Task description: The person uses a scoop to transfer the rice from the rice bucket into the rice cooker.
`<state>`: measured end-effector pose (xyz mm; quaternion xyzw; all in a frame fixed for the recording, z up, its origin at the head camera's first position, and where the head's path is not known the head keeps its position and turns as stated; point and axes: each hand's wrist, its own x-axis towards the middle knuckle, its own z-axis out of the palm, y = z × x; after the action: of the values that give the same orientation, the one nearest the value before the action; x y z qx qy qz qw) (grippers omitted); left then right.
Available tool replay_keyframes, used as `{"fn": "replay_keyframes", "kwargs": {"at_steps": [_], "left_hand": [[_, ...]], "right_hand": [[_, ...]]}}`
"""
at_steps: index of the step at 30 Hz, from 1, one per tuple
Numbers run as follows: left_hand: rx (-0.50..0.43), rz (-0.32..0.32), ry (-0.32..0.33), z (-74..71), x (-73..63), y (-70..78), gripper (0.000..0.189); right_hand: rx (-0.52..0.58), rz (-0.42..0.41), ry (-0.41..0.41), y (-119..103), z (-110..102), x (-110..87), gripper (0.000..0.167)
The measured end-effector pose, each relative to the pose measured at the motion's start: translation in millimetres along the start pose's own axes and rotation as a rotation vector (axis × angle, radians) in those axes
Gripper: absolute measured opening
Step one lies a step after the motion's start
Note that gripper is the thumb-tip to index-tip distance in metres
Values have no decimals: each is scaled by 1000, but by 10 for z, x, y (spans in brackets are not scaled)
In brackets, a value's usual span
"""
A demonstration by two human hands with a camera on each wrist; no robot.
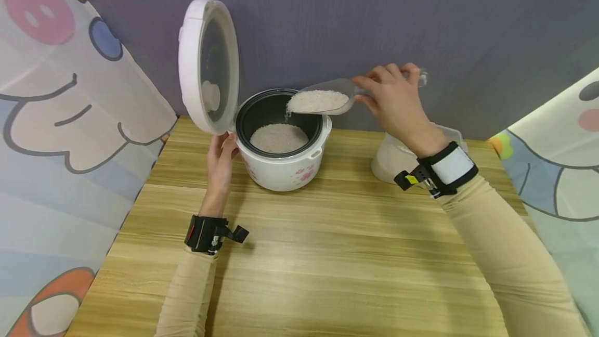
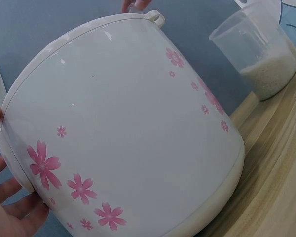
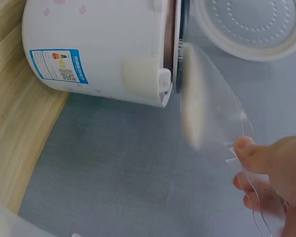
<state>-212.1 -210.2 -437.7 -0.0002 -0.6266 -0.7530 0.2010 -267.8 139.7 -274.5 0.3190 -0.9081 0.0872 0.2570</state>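
My right hand [image 1: 395,100] grips the handle of a clear plastic scoop [image 3: 219,106] heaped with white rice [image 1: 318,101]. Grains fall from the scoop's tip into the dark inner pot [image 1: 252,111] of a white rice cooker [image 2: 123,108] with pink flowers. More rice [image 1: 279,138] covers the pot's bottom. The cooker's round lid [image 1: 193,66] stands raised on the left. With thumb and fingers, my left hand [image 1: 219,163] holds the cooker by its left side; in the left wrist view the fingers [image 2: 27,212] wrap about the side handle.
A clear container [image 2: 261,54] with rice in it stands to the right of the cooker, partly behind my right forearm in the head view. Everything rests on a wood-grain table [image 1: 327,254]. A grey wall [image 1: 327,20] rises behind, with cartoon-printed sheets [image 1: 51,118] at the sides.
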Motion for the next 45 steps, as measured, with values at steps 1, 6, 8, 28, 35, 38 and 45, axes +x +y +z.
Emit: {"fn": "replay_keyframes", "kwargs": {"at_steps": [1,6,8,28,35,38,45], "left_hand": [[-3,2,2,1,1,0,40],[-5,1,7,7,-6,7,39],[-4,-1,6,12,-12,10,39],[10,6,-2,12,-8,13,42],[8,6,-7,11,-12,19,42],[10,5,-4,4,-10,18,42],[1,-3,4,-14,-8,19,42]], "right_hand": [[-16,-11,11,-21,9,10,30],[-80,-49,48,-98,53,32,30],[-100,-58,66,-117,69,33,30],[-435,-258,319,-244,275,1,30],[-579,-374,388,-265,313,-55,35],[-663,-441,437,-257,331,-94,36],[-749,-485,506,-231,397,-162,38]]}}
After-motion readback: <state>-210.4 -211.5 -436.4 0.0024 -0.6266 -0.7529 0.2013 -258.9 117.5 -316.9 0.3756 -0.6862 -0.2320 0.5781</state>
